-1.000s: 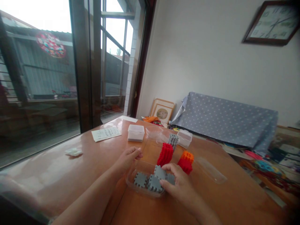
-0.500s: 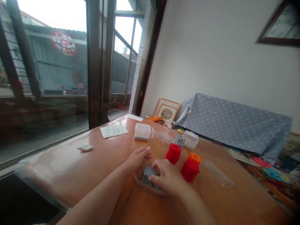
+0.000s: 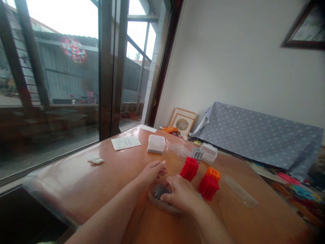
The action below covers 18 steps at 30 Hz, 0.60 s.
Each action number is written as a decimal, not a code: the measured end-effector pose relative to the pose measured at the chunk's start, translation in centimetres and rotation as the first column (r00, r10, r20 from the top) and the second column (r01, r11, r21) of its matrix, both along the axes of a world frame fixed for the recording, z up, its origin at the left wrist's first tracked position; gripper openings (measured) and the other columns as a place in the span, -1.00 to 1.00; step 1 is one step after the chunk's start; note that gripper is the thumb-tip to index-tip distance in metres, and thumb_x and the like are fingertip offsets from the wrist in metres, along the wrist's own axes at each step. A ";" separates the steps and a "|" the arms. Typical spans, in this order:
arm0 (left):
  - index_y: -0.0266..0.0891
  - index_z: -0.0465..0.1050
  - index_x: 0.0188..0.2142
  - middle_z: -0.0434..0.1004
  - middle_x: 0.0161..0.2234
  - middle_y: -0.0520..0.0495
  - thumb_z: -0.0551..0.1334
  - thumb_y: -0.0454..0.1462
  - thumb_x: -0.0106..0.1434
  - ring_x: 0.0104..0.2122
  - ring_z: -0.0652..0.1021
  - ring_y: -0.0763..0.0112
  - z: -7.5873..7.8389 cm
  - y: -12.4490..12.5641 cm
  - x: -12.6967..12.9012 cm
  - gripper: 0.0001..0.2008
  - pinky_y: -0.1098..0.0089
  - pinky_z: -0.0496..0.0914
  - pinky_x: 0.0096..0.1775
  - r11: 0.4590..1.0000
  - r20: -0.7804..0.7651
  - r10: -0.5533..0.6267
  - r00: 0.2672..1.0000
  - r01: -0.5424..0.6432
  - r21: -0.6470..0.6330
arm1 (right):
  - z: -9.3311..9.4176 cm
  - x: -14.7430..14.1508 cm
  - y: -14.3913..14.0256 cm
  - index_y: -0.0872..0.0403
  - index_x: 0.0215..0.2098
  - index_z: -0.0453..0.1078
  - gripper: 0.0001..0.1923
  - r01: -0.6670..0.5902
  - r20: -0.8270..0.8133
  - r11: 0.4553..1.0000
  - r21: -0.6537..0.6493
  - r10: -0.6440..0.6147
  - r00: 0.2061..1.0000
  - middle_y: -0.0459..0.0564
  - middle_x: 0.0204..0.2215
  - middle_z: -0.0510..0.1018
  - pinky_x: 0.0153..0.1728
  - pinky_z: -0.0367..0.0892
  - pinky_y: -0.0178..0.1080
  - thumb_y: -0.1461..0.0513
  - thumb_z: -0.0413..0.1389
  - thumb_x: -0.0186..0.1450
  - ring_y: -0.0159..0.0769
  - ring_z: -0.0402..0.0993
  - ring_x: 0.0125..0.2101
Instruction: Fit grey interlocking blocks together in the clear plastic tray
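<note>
Reaching into the clear tray (image 3: 162,206) at the near edge of the desk (image 3: 122,169), your right hand (image 3: 179,195) covers the grey interlocking pieces (image 3: 159,190); whether its fingers are clamped on 1 you cannot tell. Your left hand (image 3: 151,173) rests loosely curled at the tray's far rim, holding nothing. Already built, by the look of it: 2 stacks, the red stack (image 3: 189,168) and the red-and-orange stack (image 3: 209,183). The grey ones remain loose.

Daylit glass doors (image 3: 76,78) stand left of the fingers; beyond them a white wall (image 3: 228,57), dotted grey cloth (image 3: 259,137), framed picture (image 3: 182,122)
</note>
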<state>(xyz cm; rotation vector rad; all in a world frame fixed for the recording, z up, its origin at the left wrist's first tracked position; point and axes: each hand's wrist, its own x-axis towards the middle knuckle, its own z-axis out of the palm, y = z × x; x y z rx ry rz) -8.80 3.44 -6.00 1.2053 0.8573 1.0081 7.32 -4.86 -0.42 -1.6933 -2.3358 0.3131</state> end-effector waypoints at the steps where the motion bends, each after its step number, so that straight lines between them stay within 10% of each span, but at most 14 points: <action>1: -0.26 0.47 -0.26 0.60 -0.29 -0.11 0.25 0.17 0.24 -0.33 0.52 0.36 0.0 0.0 0.0 -0.50 0.38 0.31 -0.28 1.000 -0.002 0.002 1.000 -0.002 0.002 | 0.0 0.1 -0.1 -0.02 -0.27 0.53 -0.69 -0.004 -0.012 1.000 -0.005 0.004 1.000 -0.05 -0.29 0.61 -0.38 0.11 -0.26 0.07 0.40 0.07 -0.15 0.50 -0.25; 18: -0.22 0.41 -0.38 0.62 -0.39 -0.05 0.27 -0.30 -0.05 -0.37 0.54 0.35 -0.2 -0.2 0.1 -0.83 0.42 0.30 -0.31 0.986 -0.052 -0.147 0.988 0.143 -0.082 | -2.7 11.2 -1.5 0.04 -0.30 0.43 -0.72 0.299 -0.601 0.954 0.005 -0.236 0.764 -0.07 -0.42 0.53 -0.35 0.33 -0.23 0.02 0.05 0.35 -0.23 0.45 -0.39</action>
